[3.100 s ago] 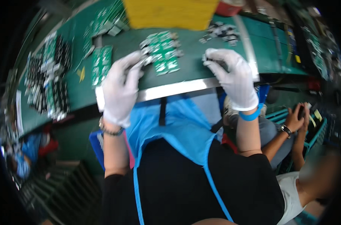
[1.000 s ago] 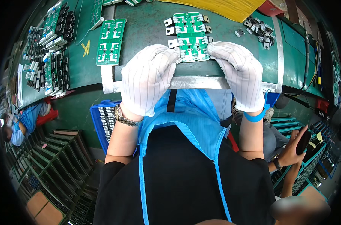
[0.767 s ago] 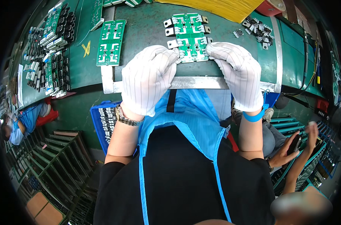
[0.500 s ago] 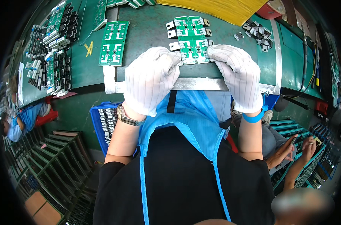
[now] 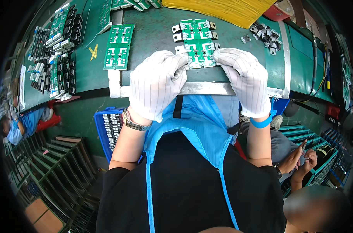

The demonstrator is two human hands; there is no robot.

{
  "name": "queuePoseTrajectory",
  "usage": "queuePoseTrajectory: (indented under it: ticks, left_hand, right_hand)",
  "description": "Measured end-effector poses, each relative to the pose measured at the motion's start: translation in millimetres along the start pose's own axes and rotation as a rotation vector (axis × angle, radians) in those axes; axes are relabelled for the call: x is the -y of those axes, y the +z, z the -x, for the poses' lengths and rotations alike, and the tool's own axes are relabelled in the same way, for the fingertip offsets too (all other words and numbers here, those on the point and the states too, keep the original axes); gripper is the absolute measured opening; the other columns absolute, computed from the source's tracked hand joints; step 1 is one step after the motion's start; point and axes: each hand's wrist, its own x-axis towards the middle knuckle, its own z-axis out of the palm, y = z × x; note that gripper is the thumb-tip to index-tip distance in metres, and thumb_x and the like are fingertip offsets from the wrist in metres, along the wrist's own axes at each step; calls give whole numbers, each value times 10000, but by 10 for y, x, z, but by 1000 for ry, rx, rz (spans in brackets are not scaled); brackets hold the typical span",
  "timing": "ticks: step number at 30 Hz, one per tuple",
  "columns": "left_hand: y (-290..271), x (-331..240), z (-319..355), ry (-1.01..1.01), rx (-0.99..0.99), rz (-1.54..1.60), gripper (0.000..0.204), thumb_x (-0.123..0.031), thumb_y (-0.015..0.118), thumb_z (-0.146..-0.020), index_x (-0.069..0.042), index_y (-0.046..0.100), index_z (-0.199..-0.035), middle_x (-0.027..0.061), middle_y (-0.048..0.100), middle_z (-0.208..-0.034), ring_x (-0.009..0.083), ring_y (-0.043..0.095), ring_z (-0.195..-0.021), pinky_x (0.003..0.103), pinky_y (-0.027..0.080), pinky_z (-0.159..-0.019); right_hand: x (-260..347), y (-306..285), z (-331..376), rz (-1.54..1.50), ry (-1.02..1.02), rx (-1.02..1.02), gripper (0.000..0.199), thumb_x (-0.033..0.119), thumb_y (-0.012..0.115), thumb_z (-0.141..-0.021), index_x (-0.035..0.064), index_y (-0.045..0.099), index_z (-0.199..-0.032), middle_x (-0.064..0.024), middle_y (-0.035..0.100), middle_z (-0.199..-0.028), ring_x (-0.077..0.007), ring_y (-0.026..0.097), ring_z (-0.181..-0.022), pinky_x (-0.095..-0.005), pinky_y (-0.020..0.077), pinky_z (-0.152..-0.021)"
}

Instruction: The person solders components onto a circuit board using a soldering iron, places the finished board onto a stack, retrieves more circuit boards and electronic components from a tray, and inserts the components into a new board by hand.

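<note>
A green circuit board (image 5: 198,35) lies on the bench in front of me, with flat black components (image 5: 177,37) with metal tabs sticking out along both long sides. My left hand (image 5: 158,83), in a white striped glove, has its fingers pinched together at the board's near left corner. Opposite it, at the near right edge, the gloved fingers of my right hand (image 5: 244,79) are closed too. The fingers hide whatever lies between them at both edges. Left of this board rests a second green board (image 5: 119,46) with no such components along its sides.
Loose tabbed components (image 5: 267,37) lie in a pile at the right. Stacks of assembled boards (image 5: 62,46) fill the left side. A yellow sheet (image 5: 223,9) covers the far edge; a metal strip (image 5: 207,88) borders the near edge. Beside me, a co-worker's hands (image 5: 297,161) are at the lower right.
Both hands stay at the board's near corners with only slight finger shifts. The whole bench view has slid a little downward. The co-worker's hands have moved closer together.
</note>
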Motion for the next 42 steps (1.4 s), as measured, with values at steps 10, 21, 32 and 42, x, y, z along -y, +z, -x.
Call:
queuePoseTrajectory:
  ticks: [10, 21, 32, 42]
  left_hand:
    - [-27, 96, -27, 88, 71, -19, 272, -35, 754, -738, -90, 760, -1004, 81, 709, -926, 257, 690, -884, 344, 573, -758]
    - [-45, 13, -41, 115, -14, 8, 229, -1, 728, -766, -90, 745, -976, 103, 667, -888, 291, 671, -786, 379, 559, -687]
    - [-51, 80, 38, 99, -219, 198, 336, 82, 666, -804, -29, 651, -1121, 157, 640, -1000, 271, 660, -807, 353, 553, -709]
    - [-535, 299, -93, -8, -572, 402, 796, -140, 829, -830, 30, 404, -1480, 206, 530, -1385, 296, 587, -1199, 397, 508, -987]
  right_hand:
    - [-8, 0, 0, 67, -20, 22, 250, 15, 731, -800, 84, 741, -1041, -79, 746, -1056, -267, 705, -1022, -348, 550, -904]
    - [54, -49, 16, 64, -34, -29, 319, -35, 657, -792, 97, 721, -1075, -116, 707, -1034, -327, 663, -966, -406, 550, -840]
    - [-396, -343, -707, -1, 556, -225, 461, 296, 747, -915, -32, 609, -1208, -168, 731, -923, -222, 719, -704, -333, 554, -684]
    - [-318, -660, -517, -426, 581, -302, 345, 283, 649, -1006, -30, 640, -1152, -84, 699, -907, -99, 634, -689, -239, 505, -650]
